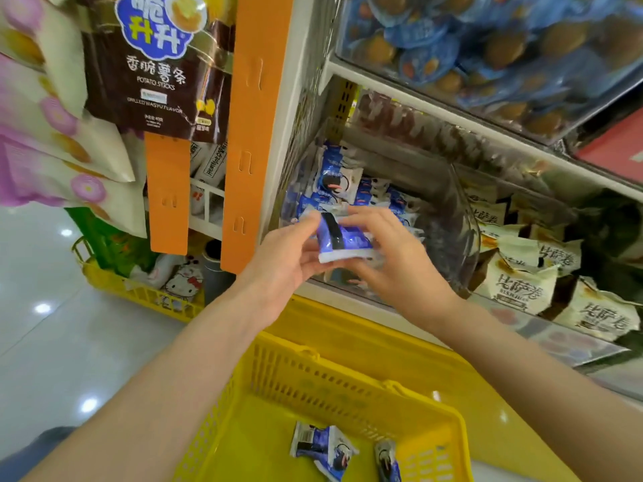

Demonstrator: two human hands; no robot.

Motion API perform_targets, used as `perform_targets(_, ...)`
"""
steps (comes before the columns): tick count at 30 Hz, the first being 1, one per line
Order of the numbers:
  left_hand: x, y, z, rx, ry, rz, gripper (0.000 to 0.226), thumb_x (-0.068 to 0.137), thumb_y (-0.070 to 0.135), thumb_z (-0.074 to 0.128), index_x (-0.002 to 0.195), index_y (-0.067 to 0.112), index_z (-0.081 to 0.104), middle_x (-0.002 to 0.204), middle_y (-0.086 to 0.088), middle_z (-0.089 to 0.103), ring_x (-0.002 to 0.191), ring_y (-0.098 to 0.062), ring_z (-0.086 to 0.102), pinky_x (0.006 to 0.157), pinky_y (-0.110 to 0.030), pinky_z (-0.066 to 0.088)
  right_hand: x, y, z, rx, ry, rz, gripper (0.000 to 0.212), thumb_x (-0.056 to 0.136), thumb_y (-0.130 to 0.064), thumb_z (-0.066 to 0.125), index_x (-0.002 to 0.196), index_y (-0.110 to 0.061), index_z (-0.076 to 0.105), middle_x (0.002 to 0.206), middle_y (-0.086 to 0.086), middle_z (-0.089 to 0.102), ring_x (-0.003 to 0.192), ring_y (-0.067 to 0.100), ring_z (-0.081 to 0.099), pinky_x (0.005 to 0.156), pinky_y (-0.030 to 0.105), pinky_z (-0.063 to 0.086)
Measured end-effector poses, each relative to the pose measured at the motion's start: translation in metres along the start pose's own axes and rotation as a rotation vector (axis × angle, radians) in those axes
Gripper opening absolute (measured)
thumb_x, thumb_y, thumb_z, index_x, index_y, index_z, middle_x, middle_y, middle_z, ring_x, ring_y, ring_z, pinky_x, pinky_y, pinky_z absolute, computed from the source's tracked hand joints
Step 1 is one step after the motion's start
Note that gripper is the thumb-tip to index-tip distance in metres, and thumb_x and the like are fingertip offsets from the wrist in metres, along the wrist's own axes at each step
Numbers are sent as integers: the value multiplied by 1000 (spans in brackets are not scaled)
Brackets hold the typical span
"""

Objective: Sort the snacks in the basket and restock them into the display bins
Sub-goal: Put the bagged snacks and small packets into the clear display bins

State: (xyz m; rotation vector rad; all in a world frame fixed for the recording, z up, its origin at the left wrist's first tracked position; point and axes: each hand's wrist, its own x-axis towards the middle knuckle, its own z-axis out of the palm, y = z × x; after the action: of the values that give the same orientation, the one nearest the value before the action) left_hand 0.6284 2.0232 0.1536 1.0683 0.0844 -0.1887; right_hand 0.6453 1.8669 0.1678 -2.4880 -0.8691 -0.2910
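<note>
Both hands hold a small stack of blue-and-white snack packets (342,240) in front of a clear display bin (462,224). My left hand (283,262) grips the stack from the left with fingers curled under it. My right hand (393,262) covers it from the right and above. Inside the bin lie several matching blue packets (334,182). Below, the yellow basket (313,387) holds two more blue packets, one (322,447) near its middle and one (386,459) to the right.
The neighbouring bin on the right holds cream-and-brown packets (522,276). A bin of blue cups (487,46) sits on the shelf above. An orange hanging strip (254,127) with a potato-stick bag (156,64) hangs at left. A second yellow basket (146,290) stands on the floor.
</note>
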Motion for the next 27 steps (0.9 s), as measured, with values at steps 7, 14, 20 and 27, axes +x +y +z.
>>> perform_targets(7, -8, -2, -4, 364, 53, 119, 32, 90, 27, 56, 119, 16, 50, 112, -2, 62, 95, -12, 64, 83, -29, 54, 2, -6, -9, 810, 142, 454, 16, 97, -27, 45, 101, -21, 59, 91, -6, 73, 80, 14, 71, 61, 19, 55)
perform_targets(14, 0, -2, -2, 574, 47, 340, 12, 90, 23, 56, 102, 22, 58, 99, 2, 66, 84, -12, 66, 70, -23, 56, 2, 6, -13, 673, -45, 488, 23, 86, -29, 61, 109, -22, 62, 98, -9, 73, 89, 4, 68, 69, 15, 54)
perform_targets(20, 22, -12, -13, 1070, 119, 581, 36, 94, 25, 47, 130, 20, 47, 123, 6, 53, 113, -5, 47, 94, -15, 36, 35, 29, -24, 850, 135, 648, 15, 86, -20, 65, 100, -17, 63, 103, 9, 71, 97, 24, 67, 73, 26, 58)
perform_targets(27, 35, -21, -27, 1505, 29, 715, 30, 98, 30, 35, 120, 23, 53, 118, 5, 57, 113, -12, 43, 99, -24, 17, 109, 73, -14, -242, 54, 301, 55, 83, -19, 68, 130, -11, 41, 105, 12, 59, 95, 26, 57, 78, 30, 44)
